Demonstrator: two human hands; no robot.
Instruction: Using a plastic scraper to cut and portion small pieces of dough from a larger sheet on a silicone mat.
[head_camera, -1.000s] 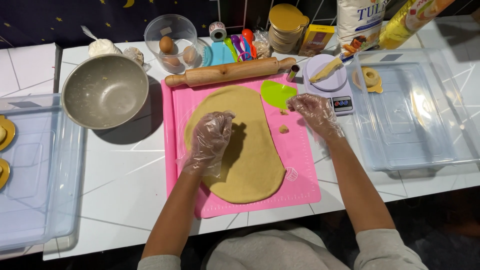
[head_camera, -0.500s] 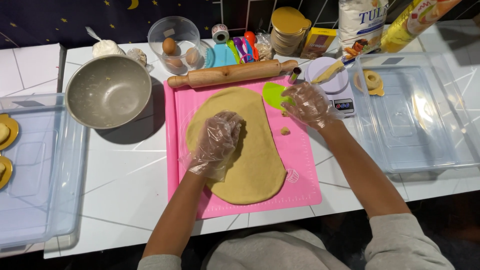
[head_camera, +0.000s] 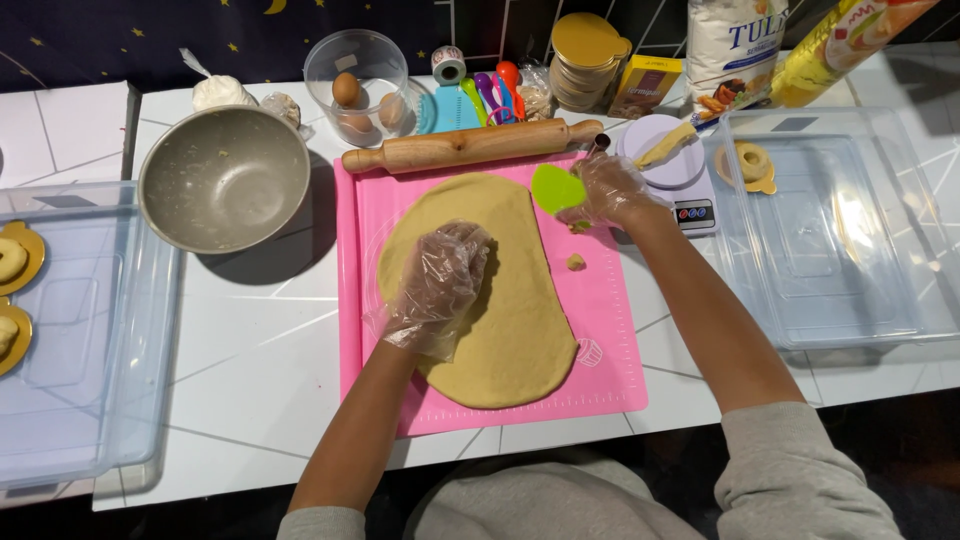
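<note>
A long oval sheet of pale rolled dough (head_camera: 500, 320) lies on a pink silicone mat (head_camera: 610, 330). My left hand (head_camera: 440, 285), in a clear plastic glove, rests palm down on the dough's upper left part and holds nothing. My right hand (head_camera: 615, 190), also gloved, is at the mat's top right, where its fingers close on the right edge of a green plastic scraper (head_camera: 555, 188) lying by the dough's top edge. A small crumb of dough (head_camera: 576, 262) sits on the mat just below that hand.
A wooden rolling pin (head_camera: 470, 145) lies along the mat's top edge, and a grey metal bowl (head_camera: 225, 178) stands to its left. Clear plastic trays stand at the left (head_camera: 90, 400) and right (head_camera: 840, 250). A small scale (head_camera: 680, 185), a tub of eggs (head_camera: 355, 80), measuring spoons and packets line the back.
My right hand has moved left and up from the mat's right side to the green scraper. The left hand stays on the dough.
</note>
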